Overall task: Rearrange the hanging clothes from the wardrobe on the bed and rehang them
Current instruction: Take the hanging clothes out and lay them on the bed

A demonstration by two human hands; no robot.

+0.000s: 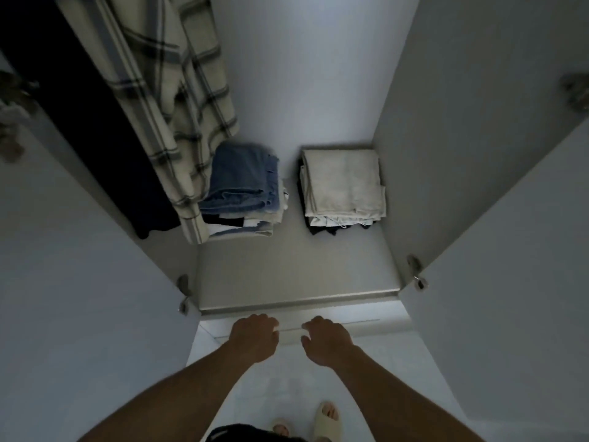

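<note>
I look down into an open wardrobe. A cream and dark plaid garment (178, 100) hangs at the upper left, with a black garment (95, 132) hanging beside it further left. My left hand (253, 338) and my right hand (325, 341) reach forward side by side, below the front edge of the wardrobe floor (287, 269). Both hands have loosely curled fingers and hold nothing. The bed is out of view.
Two folded stacks sit on the wardrobe floor: one topped with blue denim (242, 183), one topped with a cream cloth (344, 183). White doors stand open on the left (79, 282) and right (510, 250). My feet in pale slippers (326, 413) stand on the light floor.
</note>
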